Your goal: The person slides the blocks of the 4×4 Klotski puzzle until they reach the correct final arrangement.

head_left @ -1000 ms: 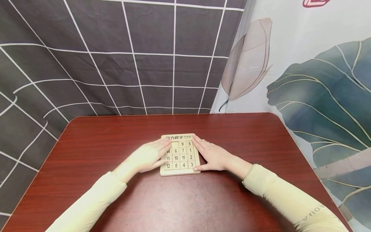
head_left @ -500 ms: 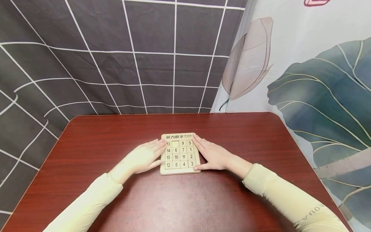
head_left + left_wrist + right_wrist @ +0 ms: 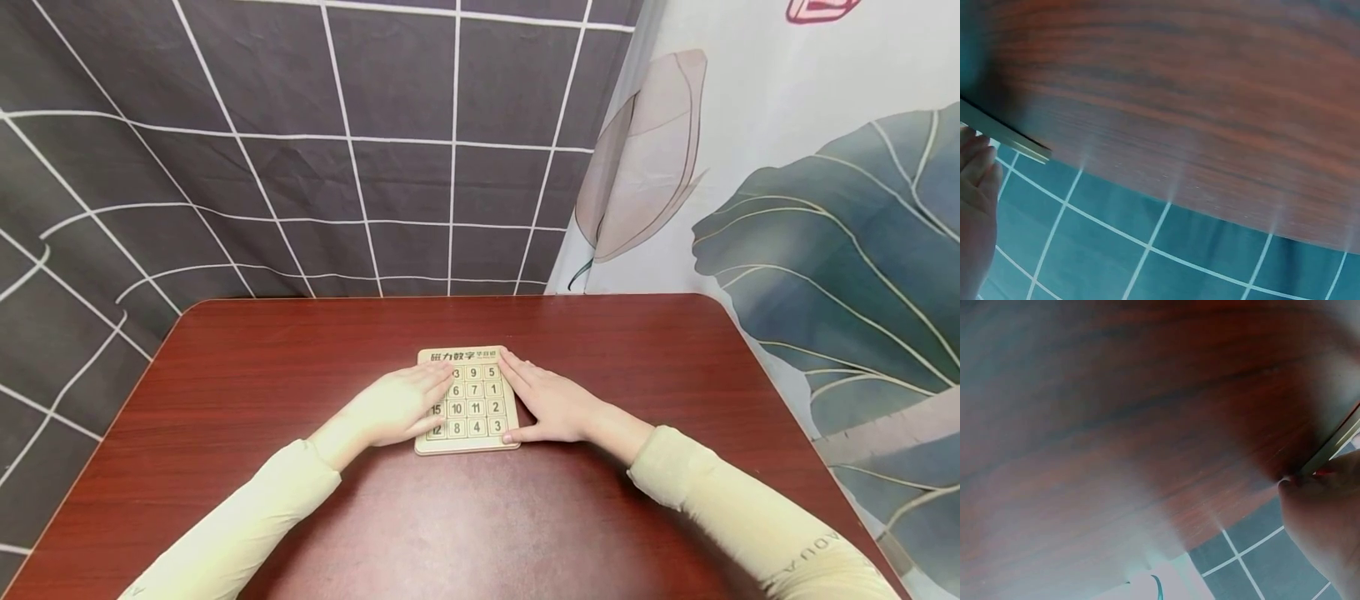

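A pale wooden number sliding puzzle [image 3: 476,442] lies flat on the table, dark lettering along its top. My left hand [image 3: 397,406] reaches over its left side, fingers extended across the upper-left tiles, with fingertips at the partly covered 13 tile [image 3: 457,373]. The top-left slot is hidden under those fingers. Along the right border rests my right hand [image 3: 557,406], fingers straight near the upper corner and thumb at the lower corner. The left wrist view catches the puzzle's edge [image 3: 1007,132] above my fingers; the right wrist view shows its edge [image 3: 1334,442] beside my hand.
The reddish-brown wooden table [image 3: 262,358] extends around the puzzle on all sides. A dark curtain with white grid lines [image 3: 397,179] hangs behind it. To the right is a white curtain with large leaf prints [image 3: 847,242].
My left hand drew back left, then moved right over the puzzle again. The 13 tile has slid right from the top-left corner into the second slot. My right hand stayed put.
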`<state>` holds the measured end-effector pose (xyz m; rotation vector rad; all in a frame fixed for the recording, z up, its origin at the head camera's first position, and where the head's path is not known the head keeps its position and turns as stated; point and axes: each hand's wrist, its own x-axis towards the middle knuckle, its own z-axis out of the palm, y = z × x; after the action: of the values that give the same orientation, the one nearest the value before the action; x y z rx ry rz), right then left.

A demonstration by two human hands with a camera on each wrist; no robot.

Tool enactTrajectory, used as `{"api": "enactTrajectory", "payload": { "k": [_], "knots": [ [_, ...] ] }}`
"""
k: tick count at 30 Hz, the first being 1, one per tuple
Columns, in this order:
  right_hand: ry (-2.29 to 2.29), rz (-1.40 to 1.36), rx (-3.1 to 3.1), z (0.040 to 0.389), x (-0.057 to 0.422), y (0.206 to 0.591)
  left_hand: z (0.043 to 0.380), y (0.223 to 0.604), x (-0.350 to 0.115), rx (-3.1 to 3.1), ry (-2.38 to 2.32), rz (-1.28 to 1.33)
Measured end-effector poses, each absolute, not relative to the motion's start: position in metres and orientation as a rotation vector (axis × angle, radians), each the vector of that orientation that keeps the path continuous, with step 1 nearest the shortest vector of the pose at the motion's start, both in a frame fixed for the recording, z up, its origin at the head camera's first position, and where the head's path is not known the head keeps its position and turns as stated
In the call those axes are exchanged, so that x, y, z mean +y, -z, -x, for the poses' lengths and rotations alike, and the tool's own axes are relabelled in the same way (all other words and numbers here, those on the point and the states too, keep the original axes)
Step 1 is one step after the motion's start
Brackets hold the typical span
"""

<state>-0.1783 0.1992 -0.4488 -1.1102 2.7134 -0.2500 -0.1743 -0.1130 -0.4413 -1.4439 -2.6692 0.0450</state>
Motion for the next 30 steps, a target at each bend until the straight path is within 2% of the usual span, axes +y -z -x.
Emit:
{"api": "enactTrajectory", "payload": {
  "k": [17,30],
  "knots": [
    [0.246,1.123,2.72,0.177,0.199,0.446,0.146,0.447,-0.143,-2.581,0.001,1.431],
    [0.251,1.121,2.721,0.178,0.199,0.448,0.163,0.447,-0.137,-2.638,-0.038,1.359]
  ]
}}
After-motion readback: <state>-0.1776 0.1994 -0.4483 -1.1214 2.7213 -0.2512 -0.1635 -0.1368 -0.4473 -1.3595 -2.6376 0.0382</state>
